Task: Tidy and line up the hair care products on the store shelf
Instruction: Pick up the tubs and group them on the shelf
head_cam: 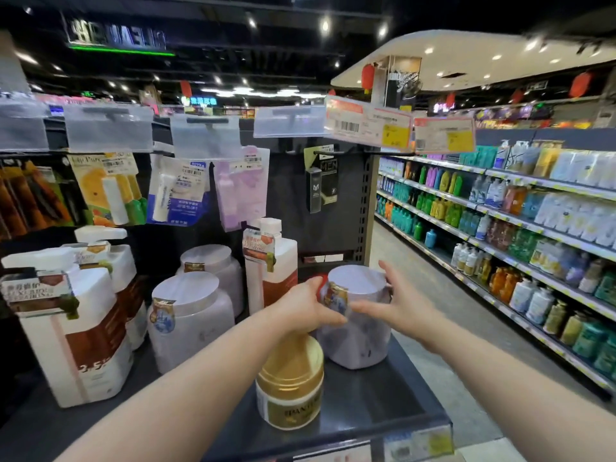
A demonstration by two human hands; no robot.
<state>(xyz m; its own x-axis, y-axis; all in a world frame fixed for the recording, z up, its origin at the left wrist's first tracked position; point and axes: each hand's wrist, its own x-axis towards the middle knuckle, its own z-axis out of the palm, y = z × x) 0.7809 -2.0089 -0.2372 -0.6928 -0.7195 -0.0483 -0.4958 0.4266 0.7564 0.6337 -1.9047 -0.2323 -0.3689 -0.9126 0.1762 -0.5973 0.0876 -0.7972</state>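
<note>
Firmly, both hands clasp the big lilac tub. The left hand curls round its labelled shoulder and the right hand wraps the far side just under the flat lid. The tub sits at the right end of the shelf, behind a gold jar. I cannot tell whether its base is lifted. It looks like stiff plastic, full and probably heavy, with smooth walls that could slip. Hold it low on the body with both palms, not by the lid. Two matching tubs stand to the left, beside white pump bottles.
</note>
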